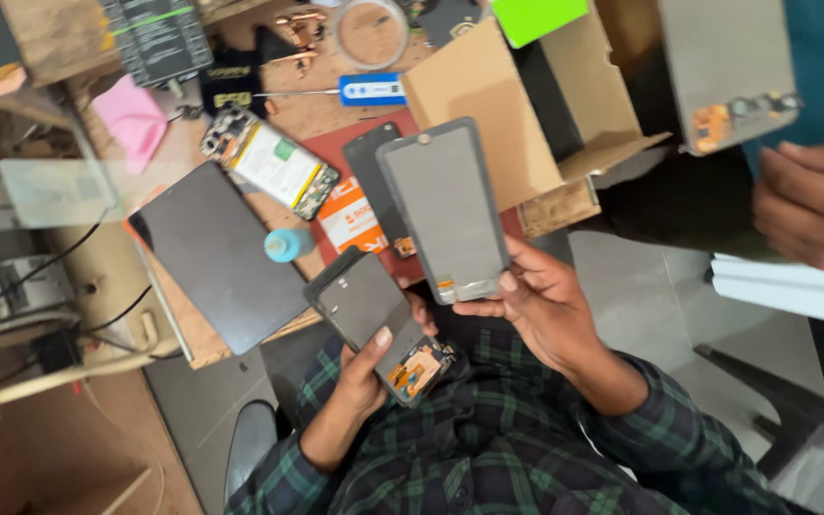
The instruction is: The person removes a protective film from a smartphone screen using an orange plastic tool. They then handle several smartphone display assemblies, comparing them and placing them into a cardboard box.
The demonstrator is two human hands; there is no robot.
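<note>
- Left hand (366,367) clenched round a dark phone screen panel (374,319), thumb across its face, orange flex end (419,367) toward the body, tilted as if for inspection.
- Right hand (538,303) grasping a grey screen panel (443,210) by its lower edge, raised face-up over the workbench (193,334), just beside the other panel.
- On the bench: opened phone (271,164) with white battery label, black tablet (216,253), small blue bottle (288,245), orange-and-white packet (352,224), open cardboard box (517,114).
- Upper right: another person's hand (808,205), grip hard to tell.
</note>
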